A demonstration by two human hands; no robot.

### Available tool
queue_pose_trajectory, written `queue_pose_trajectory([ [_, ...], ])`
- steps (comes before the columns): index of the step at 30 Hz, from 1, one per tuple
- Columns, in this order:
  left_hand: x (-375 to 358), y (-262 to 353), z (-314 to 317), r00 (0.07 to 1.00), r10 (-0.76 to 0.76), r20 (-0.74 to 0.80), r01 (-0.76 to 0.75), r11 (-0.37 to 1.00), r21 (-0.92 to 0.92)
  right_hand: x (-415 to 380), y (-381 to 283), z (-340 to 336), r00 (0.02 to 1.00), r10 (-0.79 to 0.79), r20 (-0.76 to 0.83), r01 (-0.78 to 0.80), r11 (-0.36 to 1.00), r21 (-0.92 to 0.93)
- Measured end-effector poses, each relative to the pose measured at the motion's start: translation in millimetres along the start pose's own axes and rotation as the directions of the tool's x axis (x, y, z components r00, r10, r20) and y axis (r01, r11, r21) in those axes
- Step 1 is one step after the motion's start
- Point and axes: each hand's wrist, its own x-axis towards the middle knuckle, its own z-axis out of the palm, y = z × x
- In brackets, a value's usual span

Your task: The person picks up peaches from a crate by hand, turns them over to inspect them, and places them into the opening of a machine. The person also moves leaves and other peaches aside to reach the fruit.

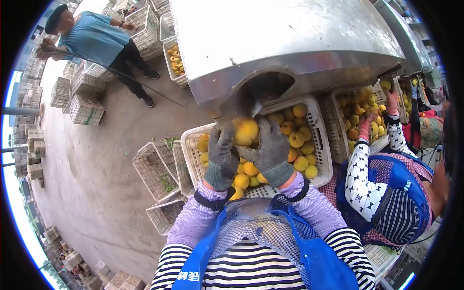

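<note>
A yellow peach [247, 130] is grasped by both gloved hands (left hand [222, 154], right hand [270, 151]) above the white crate [321, 140].

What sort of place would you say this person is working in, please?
Probably a fruit sorting or packing yard: a large grey metal chute feeds yellow peaches into white plastic crates, with empty crates stacked around.

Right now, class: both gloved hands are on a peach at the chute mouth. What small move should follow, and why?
Probably lower the peach into the white crate: the left hand and right hand cup it just above the crate's pile.
</note>
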Motion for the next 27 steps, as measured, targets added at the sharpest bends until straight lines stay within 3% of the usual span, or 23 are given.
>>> queue_pose_trajectory([
  [1, 11.2, -12.1, -14.8, 0.990, 0.115, 0.080, -0.131, 0.963, 0.236, 9.6, 2.7, 0.6, 1.000, -0.002, -0.022, 0.002, 0.999, -0.043],
  [3, -0.7, -3.6, -11.3, 0.901, 0.342, 0.267, -0.434, 0.682, 0.589, 21.1, 9.6, 10.7, 0.996, -0.006, -0.085, -0.008, 0.986, -0.166],
  [5, -9.9, -2.7, -11.7, 0.973, 0.182, 0.143, -0.210, 0.953, 0.219, 34.8, 30.9, 25.8, 0.996, -0.011, -0.085, -0.006, 0.981, -0.195],
  [6, -13.2, -2.0, -12.4, 0.991, 0.076, 0.114, -0.077, 0.997, 0.004, 37.4, 35.9, 32.0, 0.995, 0.003, -0.097, -0.024, 0.977, -0.211],
  [11, -21.6, -26.9, -52.2, 0.996, -0.080, -0.039, 0.082, 0.995, 0.050, 55.7, 34.9, 45.2, 0.996, 0.069, -0.061, -0.078, 0.985, -0.155],
  [14, -16.3, -41.6, -63.9, 0.978, -0.165, -0.127, 0.186, 0.967, 0.173, 85.4, 41.2, 67.4, 0.978, -0.088, -0.188, 0.085, 0.996, -0.027],
  [15, -13.9, -49.9, -70.8, 0.966, -0.205, -0.159, 0.238, 0.945, 0.224, 86.4, 40.3, 65.1, 0.962, -0.122, -0.244, 0.104, 0.991, -0.084],
  [16, -13.7, -67.4, -87.5, 0.994, -0.061, -0.090, 0.101, 0.823, 0.559, 88.5, 32.1, 53.7, 0.942, -0.161, -0.293, 0.122, 0.982, -0.147],
  [17, -10.1, -93.0, -107.6, 0.998, 0.055, 0.032, -0.058, 0.586, 0.808, 83.7, 24.6, 40.1, 0.949, -0.161, -0.271, 0.133, 0.984, -0.122],
  [18, -14.9, -111.2, -120.3, 0.975, 0.114, 0.191, -0.215, 0.267, 0.939, 79.0, 17.2, 26.5, 0.955, -0.161, -0.249, 0.141, 0.985, -0.096],
  [20, -35.5, -130.1, -125.9, 0.965, -0.194, 0.177, -0.176, 0.025, 0.984, 47.4, 6.3, 0.0, 0.995, -0.075, -0.062, 0.083, 0.988, 0.130],
  [21, -41.8, -137.4, -124.4, 0.931, -0.333, 0.146, -0.188, -0.099, 0.977, 26.3, 19.7, 10.1, 0.993, -0.099, -0.060, 0.109, 0.974, 0.197],
  [23, -50.8, -151.2, -107.0, 0.884, -0.457, 0.101, -0.267, -0.315, 0.911, -25.6, 87.8, 46.5, 0.970, -0.088, 0.225, 0.106, 0.992, -0.071],
  [24, -55.4, -156.0, -102.2, 0.856, -0.513, 0.066, -0.314, -0.413, 0.855, -49.6, 110.0, 64.3, 0.859, 0.029, 0.511, 0.136, 0.950, -0.281],
  [25, -55.2, -173.0, -111.0, 0.870, -0.491, 0.035, -0.269, -0.416, 0.868, -72.8, 130.1, 83.0, 0.669, 0.199, 0.716, 0.227, 0.863, -0.452],
  [27, -51.5, -171.3, -102.1, 0.889, -0.457, -0.006, -0.226, -0.451, 0.863, -126.0, 171.5, 125.5, 0.644, 0.076, 0.761, 0.444, 0.773, -0.453],
])
